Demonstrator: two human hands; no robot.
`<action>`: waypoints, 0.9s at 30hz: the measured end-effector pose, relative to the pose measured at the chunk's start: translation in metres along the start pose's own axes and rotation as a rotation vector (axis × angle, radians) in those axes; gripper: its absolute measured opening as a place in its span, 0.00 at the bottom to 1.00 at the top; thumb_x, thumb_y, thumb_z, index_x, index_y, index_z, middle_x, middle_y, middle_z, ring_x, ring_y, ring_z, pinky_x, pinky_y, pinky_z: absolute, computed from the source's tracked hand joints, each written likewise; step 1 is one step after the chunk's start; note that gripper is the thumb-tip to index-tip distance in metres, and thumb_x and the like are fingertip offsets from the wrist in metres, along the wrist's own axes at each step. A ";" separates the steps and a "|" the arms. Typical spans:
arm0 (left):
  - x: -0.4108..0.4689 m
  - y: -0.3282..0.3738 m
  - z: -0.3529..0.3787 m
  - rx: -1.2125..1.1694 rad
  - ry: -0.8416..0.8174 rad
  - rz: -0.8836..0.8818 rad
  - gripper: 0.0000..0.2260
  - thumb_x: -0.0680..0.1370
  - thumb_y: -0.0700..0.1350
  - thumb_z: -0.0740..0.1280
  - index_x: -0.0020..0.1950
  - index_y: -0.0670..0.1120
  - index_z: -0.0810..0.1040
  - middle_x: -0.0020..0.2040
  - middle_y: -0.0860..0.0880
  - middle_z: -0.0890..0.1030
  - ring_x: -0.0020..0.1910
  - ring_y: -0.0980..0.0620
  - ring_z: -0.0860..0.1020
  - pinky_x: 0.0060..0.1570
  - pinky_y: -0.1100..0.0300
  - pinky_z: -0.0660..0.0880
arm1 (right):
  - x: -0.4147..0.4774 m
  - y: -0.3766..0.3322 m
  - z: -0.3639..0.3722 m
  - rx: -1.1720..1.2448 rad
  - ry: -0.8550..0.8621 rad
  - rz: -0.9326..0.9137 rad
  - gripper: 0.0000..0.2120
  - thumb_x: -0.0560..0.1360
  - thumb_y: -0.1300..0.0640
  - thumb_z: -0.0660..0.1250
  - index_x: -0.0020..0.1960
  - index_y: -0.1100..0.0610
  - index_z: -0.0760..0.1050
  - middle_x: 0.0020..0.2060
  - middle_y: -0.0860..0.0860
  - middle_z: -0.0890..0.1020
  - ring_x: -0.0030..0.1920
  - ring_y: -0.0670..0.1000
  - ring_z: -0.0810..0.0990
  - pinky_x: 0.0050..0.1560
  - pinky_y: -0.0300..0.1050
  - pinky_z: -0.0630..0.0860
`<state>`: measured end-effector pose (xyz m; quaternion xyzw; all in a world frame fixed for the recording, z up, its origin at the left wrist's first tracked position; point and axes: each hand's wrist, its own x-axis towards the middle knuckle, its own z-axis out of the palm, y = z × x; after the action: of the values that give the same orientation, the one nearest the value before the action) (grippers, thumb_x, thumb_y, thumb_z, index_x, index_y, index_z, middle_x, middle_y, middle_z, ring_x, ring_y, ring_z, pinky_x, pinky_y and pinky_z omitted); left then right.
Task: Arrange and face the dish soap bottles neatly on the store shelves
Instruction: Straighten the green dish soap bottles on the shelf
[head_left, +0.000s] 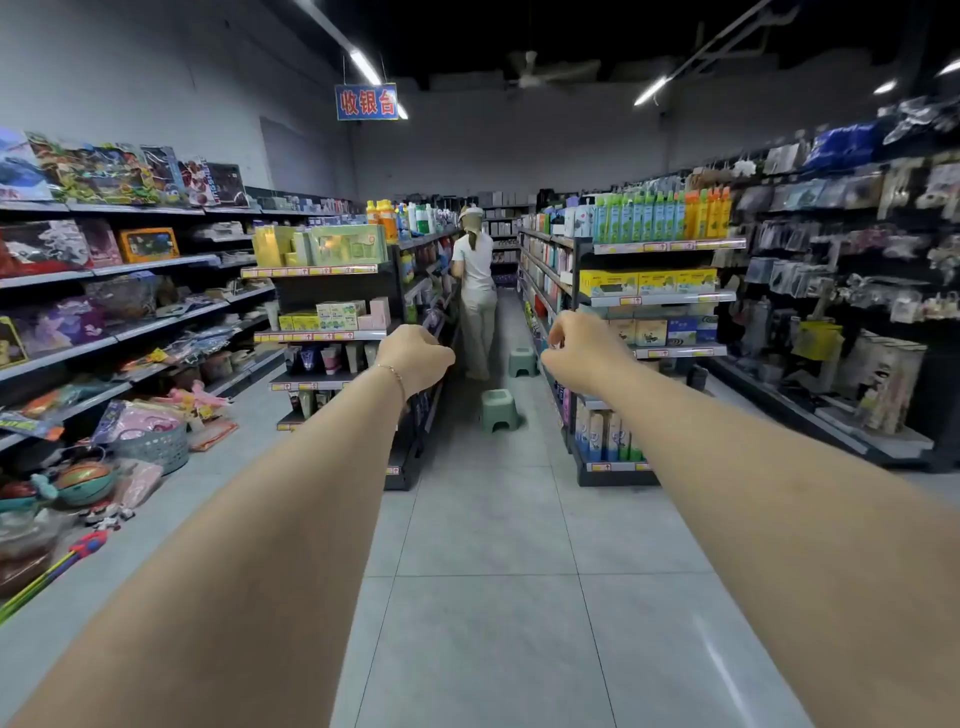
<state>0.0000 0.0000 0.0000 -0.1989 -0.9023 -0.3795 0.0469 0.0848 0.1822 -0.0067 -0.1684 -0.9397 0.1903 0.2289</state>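
Left hand (415, 358) and right hand (576, 353) reach forward above the aisle floor (493, 545), fingers curled into fists, holding nothing. Dish soap bottles (385, 215) stand well beyond, at the top edge of the left shelving (322, 270). 2 green stools (497, 410) sit ahead.

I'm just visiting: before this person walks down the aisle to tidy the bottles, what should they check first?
1. Left hand free: ok, curled, holding nothing.
2. Right hand free: ok, curled, holding nothing.
3. Aisle floor clear: not ok, a near stool and a far stool stand in it.
4. Nobody in the way: not ok, a person in white stands by the left shelves.
5. Dish soap found: cannot tell, the orange bottles on the top shelf are too far to read.
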 end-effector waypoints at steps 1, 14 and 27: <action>0.011 -0.001 0.002 0.025 -0.010 0.017 0.02 0.78 0.43 0.64 0.46 0.45 0.75 0.47 0.46 0.77 0.47 0.47 0.75 0.52 0.55 0.76 | 0.010 -0.001 0.003 -0.054 -0.016 -0.025 0.09 0.73 0.56 0.61 0.53 0.54 0.70 0.49 0.53 0.74 0.47 0.56 0.76 0.50 0.55 0.76; 0.245 -0.035 0.010 0.412 -0.040 0.156 0.16 0.79 0.43 0.62 0.66 0.41 0.73 0.63 0.41 0.76 0.59 0.41 0.76 0.59 0.50 0.75 | 0.249 -0.016 0.068 -0.235 -0.093 -0.113 0.08 0.76 0.55 0.58 0.54 0.54 0.68 0.51 0.53 0.73 0.49 0.57 0.74 0.56 0.53 0.71; 0.466 -0.051 0.108 0.544 -0.106 0.170 0.19 0.79 0.46 0.63 0.69 0.46 0.70 0.63 0.44 0.75 0.60 0.42 0.74 0.59 0.49 0.74 | 0.457 0.062 0.139 -0.229 -0.118 -0.093 0.10 0.75 0.55 0.58 0.56 0.54 0.68 0.50 0.54 0.73 0.49 0.58 0.76 0.50 0.51 0.71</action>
<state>-0.4399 0.1944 -0.0012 -0.2736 -0.9523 -0.1072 0.0829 -0.3533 0.3817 0.0195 -0.1383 -0.9739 0.0805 0.1609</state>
